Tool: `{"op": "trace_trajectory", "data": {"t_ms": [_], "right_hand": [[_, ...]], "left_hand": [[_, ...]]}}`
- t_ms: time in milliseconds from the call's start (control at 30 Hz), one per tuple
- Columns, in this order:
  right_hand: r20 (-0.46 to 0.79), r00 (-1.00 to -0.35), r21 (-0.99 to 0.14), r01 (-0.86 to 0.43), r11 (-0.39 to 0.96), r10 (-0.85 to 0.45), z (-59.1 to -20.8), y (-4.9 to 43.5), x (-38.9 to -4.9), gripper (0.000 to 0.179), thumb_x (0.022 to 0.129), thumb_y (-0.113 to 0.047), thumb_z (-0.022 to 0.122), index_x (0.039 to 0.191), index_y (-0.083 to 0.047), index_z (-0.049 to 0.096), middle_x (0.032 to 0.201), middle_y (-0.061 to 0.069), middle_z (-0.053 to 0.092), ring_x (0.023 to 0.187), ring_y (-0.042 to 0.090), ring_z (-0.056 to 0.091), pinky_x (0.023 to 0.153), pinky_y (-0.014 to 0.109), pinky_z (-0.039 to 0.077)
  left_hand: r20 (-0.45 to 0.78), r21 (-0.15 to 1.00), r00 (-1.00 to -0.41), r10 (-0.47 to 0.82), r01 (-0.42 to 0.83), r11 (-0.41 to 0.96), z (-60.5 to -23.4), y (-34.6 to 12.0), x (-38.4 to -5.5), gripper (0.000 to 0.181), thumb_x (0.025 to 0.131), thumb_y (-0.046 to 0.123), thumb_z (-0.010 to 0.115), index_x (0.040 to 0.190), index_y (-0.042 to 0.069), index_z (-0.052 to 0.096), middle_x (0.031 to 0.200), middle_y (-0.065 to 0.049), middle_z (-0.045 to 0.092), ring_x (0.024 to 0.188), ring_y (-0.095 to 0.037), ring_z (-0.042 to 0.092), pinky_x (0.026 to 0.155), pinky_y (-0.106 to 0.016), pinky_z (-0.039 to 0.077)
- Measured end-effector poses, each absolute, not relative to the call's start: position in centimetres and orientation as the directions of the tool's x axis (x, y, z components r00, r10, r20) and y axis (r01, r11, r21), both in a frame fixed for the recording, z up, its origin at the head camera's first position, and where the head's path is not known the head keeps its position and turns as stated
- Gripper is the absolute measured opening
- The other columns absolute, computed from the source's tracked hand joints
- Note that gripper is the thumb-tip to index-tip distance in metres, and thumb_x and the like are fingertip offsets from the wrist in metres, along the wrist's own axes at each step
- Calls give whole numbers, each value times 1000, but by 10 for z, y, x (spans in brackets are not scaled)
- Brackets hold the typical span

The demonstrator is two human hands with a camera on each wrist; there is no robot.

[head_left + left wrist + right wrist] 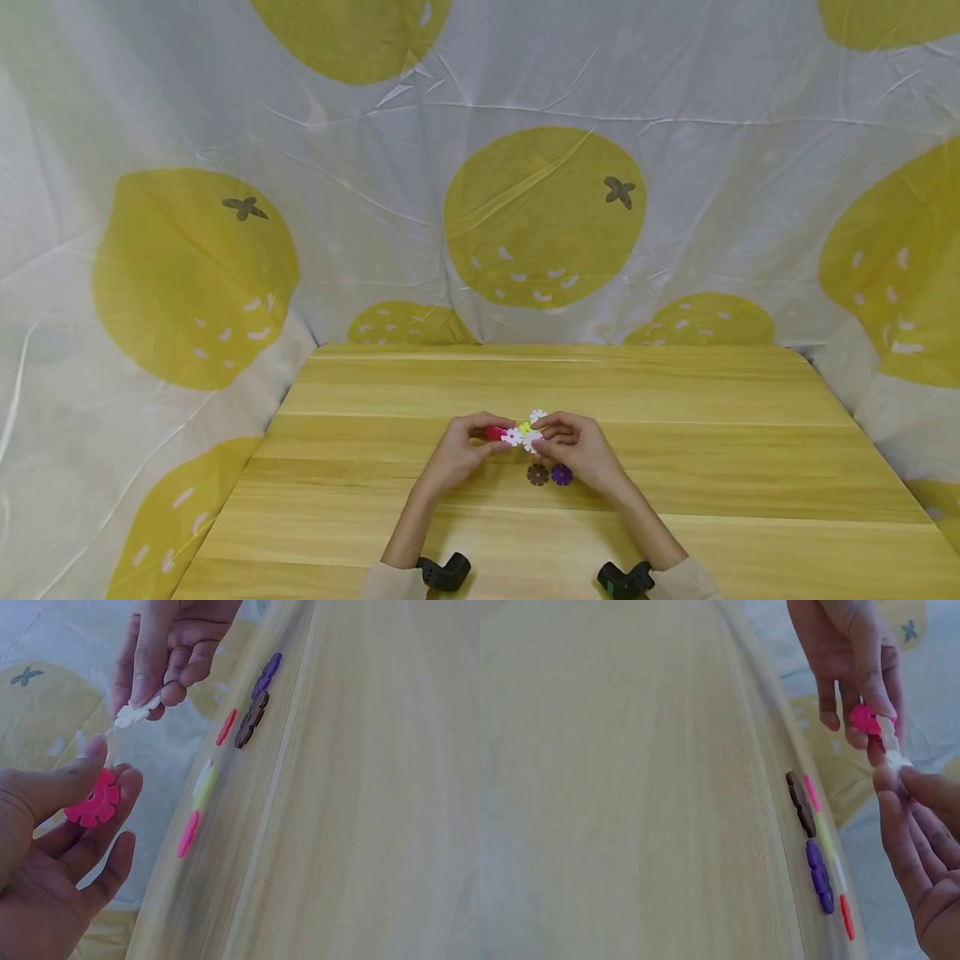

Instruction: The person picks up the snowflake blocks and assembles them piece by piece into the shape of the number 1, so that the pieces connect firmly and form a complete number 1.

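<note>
My left hand (pixel 453 450) pinches a pink notched snowflake disc (pixel 103 804) between thumb and fingers. Slotted onto that disc is a white disc (pixel 512 437), which stands edge-on in the right wrist view. From the other side my right hand (pixel 588 454) pinches a second white disc (pixel 135 715) by its rim. Both white discs meet in the gap between the hands, overlapping in the right wrist view. The hands are raised above the table, fingertips close together.
Below the hands lie a brown disc (pixel 537 475) and a purple disc (pixel 562 475). Behind them on the wooden table (pixel 337 500) are a yellow-green disc (pixel 524 427), another white disc (pixel 537 415), a red disc (pixel 226 727) and another pink disc (pixel 189 834). A lemon-print cloth (pixel 375 208) hangs behind.
</note>
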State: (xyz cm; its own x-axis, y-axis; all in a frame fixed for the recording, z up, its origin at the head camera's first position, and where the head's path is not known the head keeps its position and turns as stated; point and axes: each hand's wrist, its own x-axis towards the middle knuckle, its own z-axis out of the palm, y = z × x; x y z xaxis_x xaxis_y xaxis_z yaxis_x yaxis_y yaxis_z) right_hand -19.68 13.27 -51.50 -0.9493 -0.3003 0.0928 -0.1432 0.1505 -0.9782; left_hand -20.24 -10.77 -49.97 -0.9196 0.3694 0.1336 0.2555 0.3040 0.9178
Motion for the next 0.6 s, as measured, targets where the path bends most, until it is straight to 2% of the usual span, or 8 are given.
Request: {"op": "trace_trajectory", "data": {"t_ms": [233, 433, 600], "right_hand": [[132, -944, -975, -178, 131, -302, -516, 134, -196, 25, 94, -6, 75, 117, 3, 73, 99, 25, 73, 83, 32, 76, 74, 38, 64], [135, -947, -977, -175, 117, -292, -514, 134, -193, 26, 95, -10, 75, 119, 2, 74, 103, 24, 75, 86, 35, 76, 77, 42, 64], [165, -941, -974, -203, 100, -296, -514, 133, -192, 28, 96, -12, 74, 120, 1, 74, 107, 24, 75, 88, 40, 76, 77, 42, 64]], "left_hand": [[128, 918, -915, 382, 255, 304, -499, -108, -204, 24, 91, 12, 79, 114, 11, 79, 114, -9, 78, 100, -18, 69, 87, -30, 56], [116, 932, -918, 380, 233, 278, -499, -109, -204, 22, 91, 13, 79, 113, 9, 80, 115, -10, 79, 99, -16, 69, 82, -27, 55], [121, 936, -910, 397, 238, 260, -497, -109, -204, 22, 91, 12, 79, 113, 8, 80, 116, -11, 78, 102, -19, 70, 84, -28, 56]]}}
